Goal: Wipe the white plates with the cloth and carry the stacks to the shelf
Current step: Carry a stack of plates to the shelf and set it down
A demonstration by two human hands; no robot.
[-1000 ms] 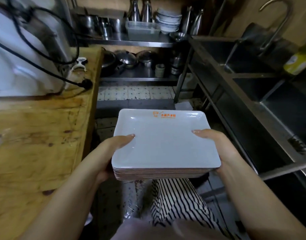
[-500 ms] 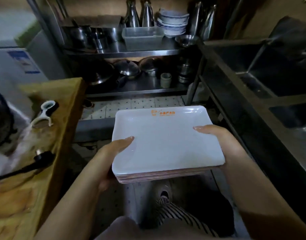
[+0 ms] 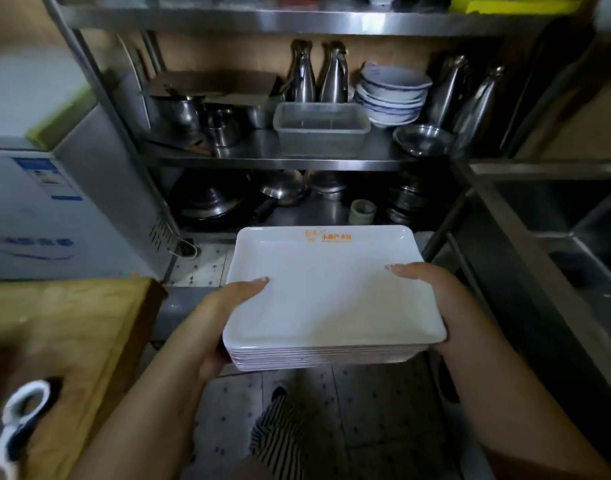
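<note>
Left hand (image 3: 224,313): clasped on the left short edge of the stack, thumb laid flat over the top plate's rim, fingers hidden beneath.
Right hand (image 3: 432,292): clasped on the right short edge likewise, thumb on top, fingers out of sight under the stack.
Stack of white plates (image 3: 331,292): rectangular, held level between both hands above the tiled floor (image 3: 366,410); orange logo on the far rim of the top plate.
Desk (image 3: 72,341): wooden, left of the left hand, apart from the stack; white scissors handle (image 3: 16,427) at its near corner.
Shelf (image 3: 280,161): steel rack just beyond the stack's far edge, not touching it.
On the middle tier, beyond the hands: clear plastic tub (image 3: 321,128), stacked bowls (image 3: 390,95), steel bottles (image 3: 318,72), steel pots (image 3: 200,116).
Lower tier: pans and lids, dim.
Sink unit (image 3: 556,216): steel, right of the right hand.
</note>
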